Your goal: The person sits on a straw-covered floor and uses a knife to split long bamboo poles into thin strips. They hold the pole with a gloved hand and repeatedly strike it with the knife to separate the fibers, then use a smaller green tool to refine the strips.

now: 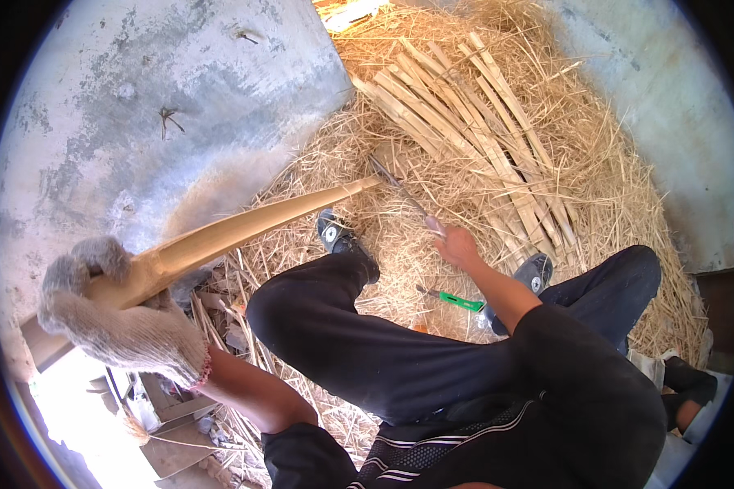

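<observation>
My left hand [126,322], in a grey knitted glove, is closed round the thick end of a long split bamboo piece [261,226]. The bamboo slants away to the right, its hollow side partly showing, and narrows toward the far end. My bare right hand [459,247] grips the handle of a long, thin-bladed knife [404,189]. The blade points up and left. It crosses the bamboo's far tip in the picture; I cannot tell whether they touch. A green-handled tool [461,301] with a short metal end lies on the shavings between my feet.
Several split bamboo strips [473,134] lie bundled on a deep heap of shavings [620,187]. A grey worn wall or panel [163,98] stands at the left, a pale one [652,98] at the right. Scraps and boards [171,416] lie at lower left. Part of another person [685,387] shows at right.
</observation>
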